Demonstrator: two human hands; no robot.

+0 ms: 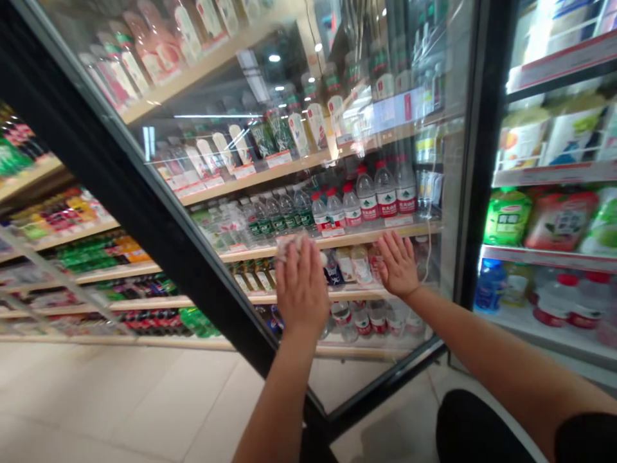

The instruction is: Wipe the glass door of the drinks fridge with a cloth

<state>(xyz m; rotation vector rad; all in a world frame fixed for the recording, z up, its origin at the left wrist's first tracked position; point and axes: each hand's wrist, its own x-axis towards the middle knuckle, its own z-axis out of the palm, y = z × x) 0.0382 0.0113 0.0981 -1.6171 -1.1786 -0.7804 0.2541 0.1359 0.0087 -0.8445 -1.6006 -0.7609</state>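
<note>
A glass door (308,77) with a black frame stands swung open in front of me. My left hand (303,289) presses a crumpled whitish cloth (290,245) to the pane, its fingers laid over it. Most of the cloth is hidden under the fingers. To the right, my right hand (398,265) is open, palm toward the glass, fingers spread, and holds nothing. It appears to rest on the pane. Red-capped water bottles (387,193) show through the glass above my hands.
The black door frame (144,199) slants down across the left. At right, an open cooler holds drinks, including a green pack (507,217). Shelves of bottles (91,254) line the left behind the door. Pale floor tiles (120,392) lie below.
</note>
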